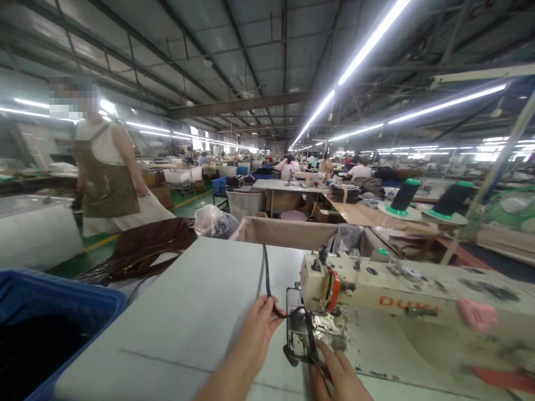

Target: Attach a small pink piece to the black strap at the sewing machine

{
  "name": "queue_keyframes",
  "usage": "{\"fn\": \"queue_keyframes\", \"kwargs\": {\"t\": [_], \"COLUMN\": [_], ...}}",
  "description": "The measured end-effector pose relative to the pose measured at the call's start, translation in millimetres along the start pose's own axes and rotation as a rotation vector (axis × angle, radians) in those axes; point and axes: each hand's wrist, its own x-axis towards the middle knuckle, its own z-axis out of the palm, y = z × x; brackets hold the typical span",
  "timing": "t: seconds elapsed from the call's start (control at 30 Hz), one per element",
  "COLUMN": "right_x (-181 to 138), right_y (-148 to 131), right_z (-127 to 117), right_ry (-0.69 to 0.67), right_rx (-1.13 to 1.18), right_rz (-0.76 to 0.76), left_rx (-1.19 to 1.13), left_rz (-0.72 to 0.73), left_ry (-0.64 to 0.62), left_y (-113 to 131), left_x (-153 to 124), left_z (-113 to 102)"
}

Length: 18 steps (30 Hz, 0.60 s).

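Table: the grey table [200, 312] carried the sewing machine [401, 295].
Crate: a blue crate [50, 301] stood at its left edge.
Strap: the black strap [267, 278] ran across the table to the needle.
Left hand: the left hand [259, 328] pinched the strap behind the needle.
Right hand: the right hand [340, 373] gripped the strap's near end, fingers closed.

Large factory hall. Pitched metal roof [259, 39] on dark steel beams, lit by long rows of fluorescent tube lights [368, 44] running toward the far end. Floor [196, 203] painted green with yellow lane markings. Rows of worktables [284, 186] extend into the distance, with seated workers at several. A standing person in an apron [106, 172] is at left. A blue plastic crate [45, 312] sits at lower left.
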Motion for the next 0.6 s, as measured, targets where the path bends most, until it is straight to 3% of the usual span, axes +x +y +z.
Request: {"fn": "queue_keyframes", "kwargs": {"t": [0.1,0.23,0.47,0.6], "right_x": [5,14,20,24], "right_y": [-5,-21,-59,-74], "right_z": [-4,-13,-31,-38], "right_ry": [0.057,-0.001,-0.241,-0.311], "right_rx": [0.184,0.317,0.339,0.267], "right_rz": [-0.103,-0.151,0.039,0.114], "left_rx": [-0.075,0.011,0.189,0.31], "left_rz": [-0.018,-0.045,-0.049,-0.025], "left_ry": [0.03,0.018,0.025,0.034], "left_y": [-6,-18,-27,-28], "left_x": [-30,-53,-64,-67], "left_z": [-12,-25,-31,-29]}}
